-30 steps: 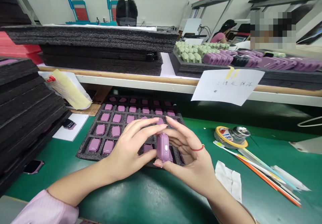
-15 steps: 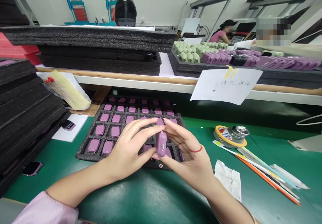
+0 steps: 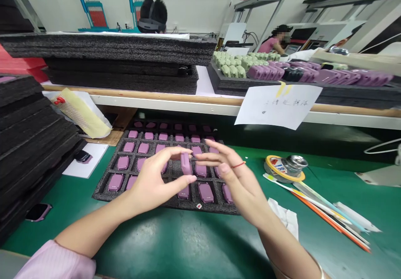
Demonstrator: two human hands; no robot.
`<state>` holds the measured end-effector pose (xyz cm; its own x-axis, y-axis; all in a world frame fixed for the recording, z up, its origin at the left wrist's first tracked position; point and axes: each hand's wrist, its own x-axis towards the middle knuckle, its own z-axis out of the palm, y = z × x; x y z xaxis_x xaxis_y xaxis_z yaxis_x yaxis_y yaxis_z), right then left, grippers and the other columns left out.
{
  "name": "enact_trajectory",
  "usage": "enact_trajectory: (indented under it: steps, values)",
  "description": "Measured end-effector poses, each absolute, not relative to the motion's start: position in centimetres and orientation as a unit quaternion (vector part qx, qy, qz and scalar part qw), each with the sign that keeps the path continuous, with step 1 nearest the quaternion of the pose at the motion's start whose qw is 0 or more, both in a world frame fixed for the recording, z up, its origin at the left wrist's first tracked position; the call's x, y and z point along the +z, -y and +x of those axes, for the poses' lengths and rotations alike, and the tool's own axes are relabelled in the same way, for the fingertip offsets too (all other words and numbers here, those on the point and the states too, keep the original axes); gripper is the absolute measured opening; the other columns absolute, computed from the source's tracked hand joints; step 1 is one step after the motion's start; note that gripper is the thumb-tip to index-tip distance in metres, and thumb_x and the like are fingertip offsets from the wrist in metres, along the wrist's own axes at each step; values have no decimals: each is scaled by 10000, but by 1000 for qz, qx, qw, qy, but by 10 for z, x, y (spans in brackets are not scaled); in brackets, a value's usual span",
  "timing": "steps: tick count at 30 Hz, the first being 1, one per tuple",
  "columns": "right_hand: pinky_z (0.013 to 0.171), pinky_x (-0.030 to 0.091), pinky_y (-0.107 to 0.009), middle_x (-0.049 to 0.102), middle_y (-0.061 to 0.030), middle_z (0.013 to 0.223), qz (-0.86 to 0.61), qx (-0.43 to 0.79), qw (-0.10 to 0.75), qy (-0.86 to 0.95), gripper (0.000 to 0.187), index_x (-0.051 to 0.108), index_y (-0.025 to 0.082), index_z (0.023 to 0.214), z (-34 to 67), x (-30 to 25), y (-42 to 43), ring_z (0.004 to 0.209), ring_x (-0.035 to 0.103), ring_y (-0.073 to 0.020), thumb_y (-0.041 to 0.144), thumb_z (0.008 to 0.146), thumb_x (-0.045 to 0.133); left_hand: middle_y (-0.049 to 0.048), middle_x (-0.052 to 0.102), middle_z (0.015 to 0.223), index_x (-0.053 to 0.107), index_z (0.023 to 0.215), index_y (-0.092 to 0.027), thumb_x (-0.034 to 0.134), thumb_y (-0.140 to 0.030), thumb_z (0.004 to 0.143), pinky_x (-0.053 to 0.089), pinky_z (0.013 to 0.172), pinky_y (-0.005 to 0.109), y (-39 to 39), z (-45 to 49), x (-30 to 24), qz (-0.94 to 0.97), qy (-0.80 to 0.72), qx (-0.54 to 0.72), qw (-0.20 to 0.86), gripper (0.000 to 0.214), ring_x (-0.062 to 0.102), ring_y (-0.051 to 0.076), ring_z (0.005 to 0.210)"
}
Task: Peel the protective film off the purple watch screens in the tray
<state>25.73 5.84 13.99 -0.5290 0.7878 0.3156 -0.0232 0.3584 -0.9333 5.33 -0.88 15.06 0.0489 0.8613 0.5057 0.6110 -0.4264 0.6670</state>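
Observation:
My left hand (image 3: 150, 183) pinches a small purple casing (image 3: 186, 163) upright between forefinger and thumb, just above a black foam tray (image 3: 100, 191). The tray's pockets hold several like purple casings (image 3: 205, 191). My right hand (image 3: 238, 178) is beside the casing with its fingers stretched out, the tips close to the casing's right side; it holds nothing. A red band shows on one right finger.
Stacked black foam trays (image 3: 28, 128) fill the left side and the shelf (image 3: 119, 59). A shelf tray (image 3: 300, 73) carries green and purple casings, with a paper note (image 3: 278, 105) hanging. A tape roll with a metal cup (image 3: 286, 166), brushes (image 3: 326, 212) and a white wipe (image 3: 286, 220) lie right. A person sits far back.
The purple casing has passed from my right hand to my left and moved left and up. My right fingers have let go and stretched out.

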Motion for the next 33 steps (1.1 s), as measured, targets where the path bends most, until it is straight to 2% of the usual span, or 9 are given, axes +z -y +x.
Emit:
enact_trajectory:
  steps: [3,6,9,12,17,22,25,29,33]
  values:
    - [990,539,-402,759,-63,1119,-293,464,438,712,496,527,266,1384,266,145,-66,1082,706,-214,569,993,494,27,729,1119,618,1238,-239,729,-331,853,542,888,294,4,48,153,670,-565,441,191,410,689,177,989]
    - [993,521,-389,772,-39,1075,-310,427,444,724,459,559,281,1351,270,146,-70,1075,703,-205,565,998,488,3,728,989,624,1225,-239,705,-336,862,526,901,314,-10,46,139,691,-591,388,149,385,677,178,929]
    - [979,516,-390,775,-32,1070,-326,387,427,750,425,597,287,1310,269,145,-73,1079,698,-209,555,1008,465,35,722,1067,648,1163,-220,653,-386,907,528,908,343,-24,46,116,722,-627,281,78,305,671,207,972]
    - [954,527,-389,777,-33,1073,-340,355,410,768,398,627,280,1274,269,143,-76,1074,704,-218,533,1011,468,80,729,1016,674,1140,-182,643,-423,920,538,892,411,-31,46,95,728,-651,207,61,328,677,269,969]
    - [949,547,-366,774,-75,1100,-341,260,404,808,288,687,202,1171,263,134,-86,1034,726,-215,372,1014,515,116,722,1071,647,1290,-184,587,-429,959,513,978,471,-33,43,86,741,-652,151,48,417,663,308,1061]
    - [952,534,-327,792,-74,1048,-340,155,320,871,205,746,165,1061,251,123,-93,1010,729,-208,243,985,573,155,695,1131,648,1289,-122,513,-398,981,521,973,497,-35,34,84,763,-627,158,32,436,663,334,1081]
    - [934,526,-311,788,-67,1074,-356,112,244,895,214,750,167,1079,249,118,-101,1029,721,-211,286,976,605,134,675,1208,667,1251,-158,432,-485,981,531,968,458,-43,26,82,755,-637,155,8,485,657,319,1119]
    - [931,514,-334,779,-90,1072,-377,74,165,908,250,747,154,1088,249,113,-107,1049,711,-236,328,974,608,110,664,1266,667,1241,-191,344,-547,937,527,982,488,-49,21,88,744,-656,130,8,569,624,338,1191]
    - [882,523,-361,772,-123,1014,-388,49,115,913,263,753,122,997,250,106,-112,997,711,-263,325,979,587,72,688,1233,693,1160,-247,366,-595,884,535,959,500,-51,9,93,715,-692,90,27,552,675,328,1086]
